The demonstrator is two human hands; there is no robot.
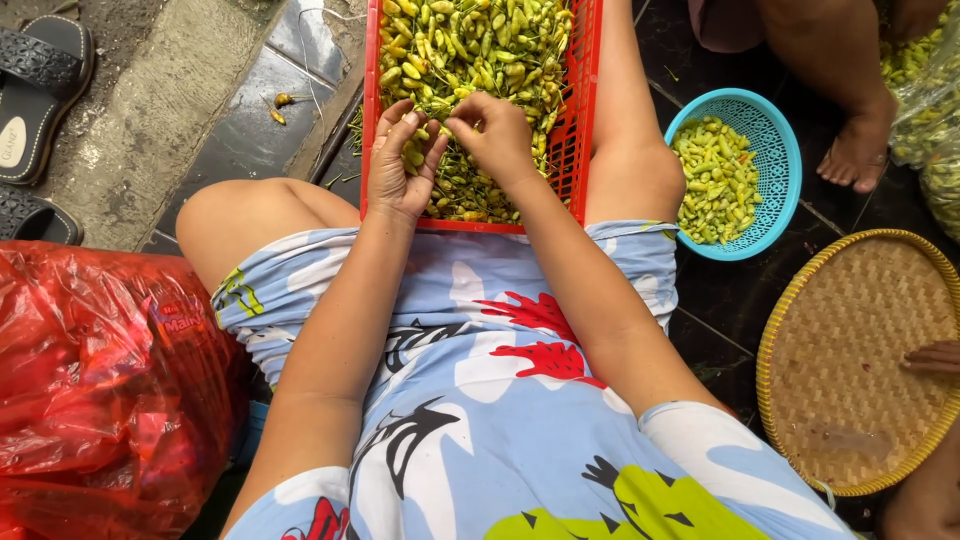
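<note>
A red plastic basket (575, 120) rests between my knees, heaped with small yellow-green chili peppers (470, 45). My left hand (400, 165) and my right hand (495, 135) meet over the pile at the basket's near end. The fingertips of both pinch one small chili (437, 122) between them. The rest of each hand lies on top of the peppers.
A turquoise basket (772, 130) of chilies sits on the dark tiled floor to the right. A round woven tray (850, 360) lies at lower right with another person's hand on its edge. Another person's bare foot (860, 140) is at upper right. A red plastic bag (100, 390) fills the lower left; black sandals (35, 80) lie at far left.
</note>
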